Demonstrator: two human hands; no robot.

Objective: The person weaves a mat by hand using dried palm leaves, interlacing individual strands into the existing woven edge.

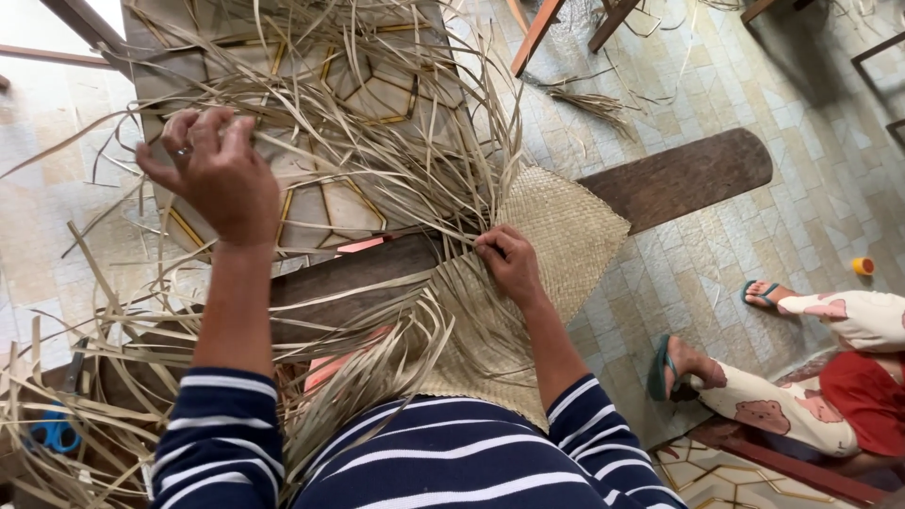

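Observation:
A half-woven straw mat (pixel 556 236) lies over a long dark wooden plank (pixel 679 174). Many loose pale straw strips (pixel 377 132) fan out from its woven edge toward the top left. My left hand (pixel 212 174), a ring on one finger, is raised with fingers spread and rests on the loose strips, gathering several under the fingertips. My right hand (pixel 509 264) presses down at the woven edge, fingers pinched on a strip where the weave ends. Both my arms wear dark blue sleeves with white stripes.
Blue-handled scissors (pixel 52 432) lie at the lower left among strips. Another person sits at the right, feet in green sandals (pixel 660 368) on the tiled floor. A small orange cap (pixel 863 266) lies near them. Wooden furniture legs (pixel 537 33) stand at the top.

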